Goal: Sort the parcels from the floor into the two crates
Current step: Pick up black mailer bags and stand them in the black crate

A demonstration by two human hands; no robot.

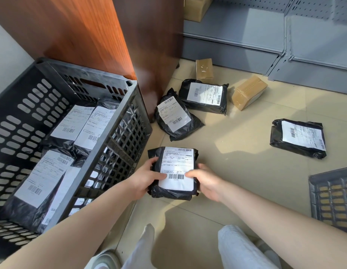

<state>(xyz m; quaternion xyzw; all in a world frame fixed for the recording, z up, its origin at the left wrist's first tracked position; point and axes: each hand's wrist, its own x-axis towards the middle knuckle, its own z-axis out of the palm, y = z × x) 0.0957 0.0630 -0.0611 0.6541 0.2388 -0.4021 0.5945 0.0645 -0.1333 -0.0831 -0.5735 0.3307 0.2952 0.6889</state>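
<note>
Head view, parcel between both hands' fingers

The floor is pale beige tile, sunlit in patches. Directly on it lie three black bagged parcels with white labels — one near the wooden cabinet, one just behind it, one well apart to the right — and two brown cardboard boxes, one by the cabinet, one tilted. A large black crate stands at left; another crate's corner shows at right.
</note>
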